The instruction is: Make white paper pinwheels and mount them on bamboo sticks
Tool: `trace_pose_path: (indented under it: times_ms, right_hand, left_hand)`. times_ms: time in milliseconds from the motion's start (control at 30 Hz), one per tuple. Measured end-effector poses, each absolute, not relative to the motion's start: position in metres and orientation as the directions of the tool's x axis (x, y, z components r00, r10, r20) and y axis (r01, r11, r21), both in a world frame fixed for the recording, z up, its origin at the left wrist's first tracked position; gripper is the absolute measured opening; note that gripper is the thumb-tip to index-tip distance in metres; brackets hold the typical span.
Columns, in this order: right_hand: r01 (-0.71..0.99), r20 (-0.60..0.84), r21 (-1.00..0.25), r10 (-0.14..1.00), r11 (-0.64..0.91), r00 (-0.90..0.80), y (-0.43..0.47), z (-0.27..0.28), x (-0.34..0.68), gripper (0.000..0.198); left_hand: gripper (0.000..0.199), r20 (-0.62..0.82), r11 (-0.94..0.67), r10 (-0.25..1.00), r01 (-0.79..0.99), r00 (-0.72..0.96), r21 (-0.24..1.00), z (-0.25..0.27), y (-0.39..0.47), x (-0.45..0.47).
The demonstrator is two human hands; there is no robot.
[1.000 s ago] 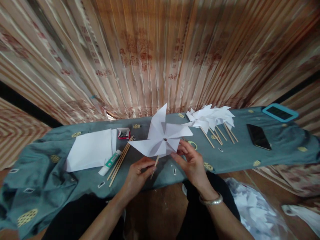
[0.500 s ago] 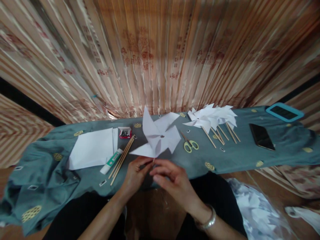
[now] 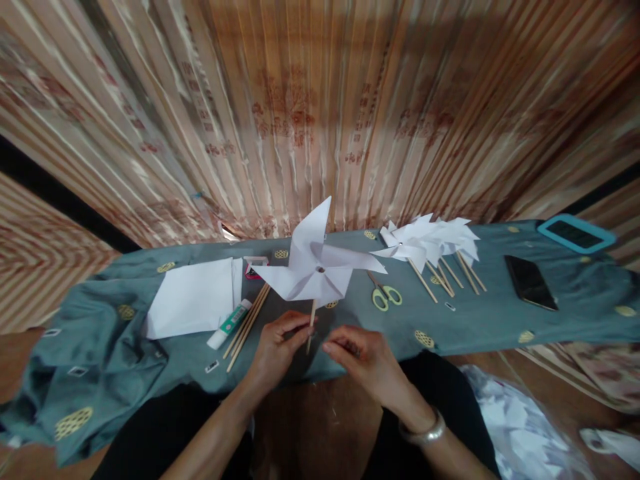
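Note:
A white paper pinwheel (image 3: 320, 277) stands upright over the table, its thin wooden stick (image 3: 312, 328) pinched between the thumb and fingers of my left hand (image 3: 280, 343). Just right of the stick, apart from it, my right hand (image 3: 363, 357) has its fingers curled in toward the thumb, and nothing shows in them. Behind the pinwheel's left blade is a small red box (image 3: 254, 265), partly covered. Green-handled scissors (image 3: 385, 295) lie to the right of the pinwheel.
On the left lie a stack of white paper (image 3: 193, 300), a glue tube (image 3: 229, 325) and several wooden sticks (image 3: 249, 327). Several white pinwheels (image 3: 430, 243) lie at right, then a phone (image 3: 531, 282) and a blue-framed tablet (image 3: 577, 233). A plastic bag of white paper pieces (image 3: 525, 423) is on the floor.
The pinwheel's blades have turned, and it is held more upright, with its stick now showing. My right hand has drawn away from the stick to the right, its fingers curling in.

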State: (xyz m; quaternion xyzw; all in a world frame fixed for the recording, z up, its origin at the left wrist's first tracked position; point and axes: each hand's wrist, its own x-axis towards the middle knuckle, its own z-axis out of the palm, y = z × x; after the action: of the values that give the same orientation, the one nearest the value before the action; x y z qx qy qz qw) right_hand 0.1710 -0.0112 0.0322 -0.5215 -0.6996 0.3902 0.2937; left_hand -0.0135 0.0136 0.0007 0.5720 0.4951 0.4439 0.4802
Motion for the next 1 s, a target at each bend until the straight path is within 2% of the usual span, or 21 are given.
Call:
trace_pose_path:
  times_ms: [100, 167, 233, 467, 567, 633, 700, 767, 833, 900, 1000]
  right_hand:
    - [0.605, 0.028, -0.769, 0.956, 0.208, -0.292, -0.013, 0.027, 0.164, 0.015]
    - [0.62, 0.01, -0.758, 0.954, 0.203, -0.299, -0.016, 0.024, 0.156, 0.012]
    - [0.6, -0.008, -0.781, 0.957, 0.175, -0.289, -0.018, 0.021, 0.149, 0.007]
    - [0.411, 0.008, -0.907, 0.978, 0.094, -0.207, -0.018, 0.014, 0.139, 0.013]
    - [0.42, 0.012, -0.904, 0.987, 0.078, -0.16, -0.012, 0.018, 0.155, 0.019]
    - [0.49, 0.056, -0.867, 0.994, 0.094, -0.092, -0.005, 0.024, 0.178, 0.023]
    - [0.625, 0.092, -0.774, 0.995, 0.098, -0.042, 0.005, 0.031, 0.208, 0.026]
    - [0.788, 0.064, -0.611, 0.997, 0.075, -0.046, 0.017, 0.039, 0.241, 0.029]
    - [0.922, 0.015, -0.388, 1.0, 0.001, 0.005, 0.03, 0.044, 0.271, 0.026]
    - [0.993, -0.097, -0.093, 0.994, -0.067, 0.058, 0.045, 0.044, 0.293, 0.025]
    - [0.994, -0.141, 0.032, 0.984, -0.105, 0.108, 0.066, 0.033, 0.31, 0.022]
  left_hand:
    - [0.015, 0.005, -0.016, 0.992, 0.084, 0.122, 0.996, 0.002, 0.013, -0.013]
    - [0.015, -0.016, 0.011, 0.992, 0.041, 0.125, 0.999, 0.002, 0.013, -0.012]
    - [0.015, -0.039, 0.038, 0.991, 0.006, 0.132, 0.999, 0.002, 0.012, -0.011]
    - [0.022, -0.069, 0.08, 0.987, -0.074, 0.142, 0.994, 0.0, 0.012, -0.006]
    - [0.028, -0.064, 0.076, 0.989, -0.089, 0.131, 0.993, 0.001, 0.012, -0.005]
    - [0.029, -0.062, 0.073, 0.99, -0.085, 0.124, 0.994, 0.002, 0.011, -0.007]
    - [0.029, -0.051, 0.06, 0.993, -0.086, 0.109, 0.995, 0.003, 0.011, -0.009]
    - [0.027, -0.029, 0.038, 0.995, -0.082, 0.098, 0.996, 0.003, 0.01, -0.013]
    - [0.026, -0.005, 0.011, 0.995, -0.063, 0.103, 0.998, 0.002, 0.008, -0.016]
    - [0.026, 0.017, -0.014, 0.993, -0.032, 0.115, 0.999, 0.0, 0.007, -0.02]
    - [0.026, 0.029, -0.03, 0.991, 0.007, 0.127, 1.0, -0.004, 0.004, -0.027]
